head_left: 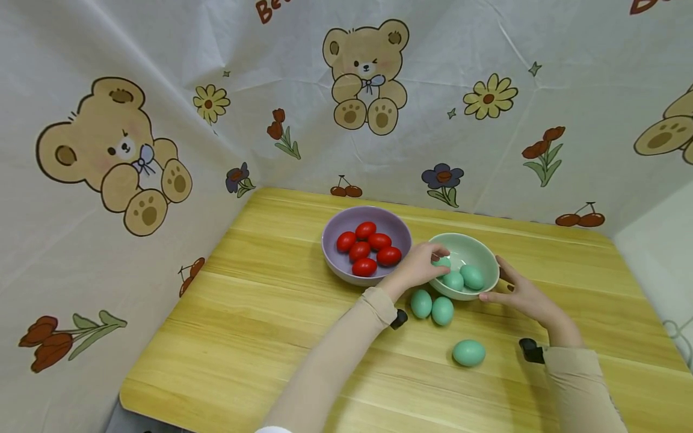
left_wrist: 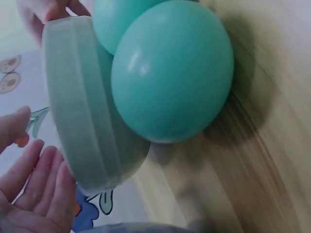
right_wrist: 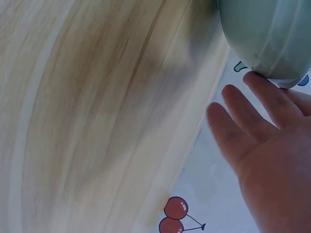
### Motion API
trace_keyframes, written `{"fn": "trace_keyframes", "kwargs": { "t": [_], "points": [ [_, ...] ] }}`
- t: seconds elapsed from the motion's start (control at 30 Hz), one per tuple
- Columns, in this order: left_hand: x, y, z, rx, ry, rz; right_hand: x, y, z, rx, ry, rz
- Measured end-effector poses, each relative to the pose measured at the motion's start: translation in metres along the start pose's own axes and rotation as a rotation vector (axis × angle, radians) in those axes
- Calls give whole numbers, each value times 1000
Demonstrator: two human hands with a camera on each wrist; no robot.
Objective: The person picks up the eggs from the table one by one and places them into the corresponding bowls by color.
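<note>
The pale green bowl (head_left: 489,255) has three green eggs (head_left: 471,277) in it. Over its left rim my left hand (head_left: 419,264) reaches in, thumb and fingers apart beside the leftmost egg. In the left wrist view those fingers (left_wrist: 34,189) look loosely extended with no egg between them. My right hand (head_left: 525,297) holds the bowl's right side, thumb at the front and fingers farther round. Fingertips meet the outer wall in the right wrist view; the thumb is hidden there. Two green eggs (head_left: 443,311) lie side by side before the bowl, and a third green egg (head_left: 468,353) lies nearer me.
A purple bowl (head_left: 330,255) with several red eggs (head_left: 360,251) stands left of the green bowl, close to my left hand. The wooden table (head_left: 243,325) ends at a patterned cloth (head_left: 303,78) behind and to the left.
</note>
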State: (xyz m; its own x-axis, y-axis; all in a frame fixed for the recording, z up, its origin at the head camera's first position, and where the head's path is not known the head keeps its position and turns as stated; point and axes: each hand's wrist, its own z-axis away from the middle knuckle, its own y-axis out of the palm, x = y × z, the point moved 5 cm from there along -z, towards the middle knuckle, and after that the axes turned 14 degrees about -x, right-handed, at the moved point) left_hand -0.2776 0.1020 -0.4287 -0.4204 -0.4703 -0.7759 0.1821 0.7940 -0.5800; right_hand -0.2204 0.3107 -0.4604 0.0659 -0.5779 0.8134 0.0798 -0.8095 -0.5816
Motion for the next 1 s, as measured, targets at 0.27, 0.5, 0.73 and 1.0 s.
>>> {"fn": "trace_keyframes", "kwargs": {
  "t": [0.27, 0.5, 0.73, 1.0],
  "points": [
    [2, -18, 21, -22, 22, 120, 2, 0, 0, -26, -8, 10],
    [10, -27, 43, -24, -7, 195, 1, -2, 0, -43, -2, 30],
    [20, -27, 62, 16, -16, 140, 1, -3, 1, -50, -7, 19],
    [29, -16, 76, 96, -34, -25, 1, -2, 0, -54, -12, 28]
  ]
}}
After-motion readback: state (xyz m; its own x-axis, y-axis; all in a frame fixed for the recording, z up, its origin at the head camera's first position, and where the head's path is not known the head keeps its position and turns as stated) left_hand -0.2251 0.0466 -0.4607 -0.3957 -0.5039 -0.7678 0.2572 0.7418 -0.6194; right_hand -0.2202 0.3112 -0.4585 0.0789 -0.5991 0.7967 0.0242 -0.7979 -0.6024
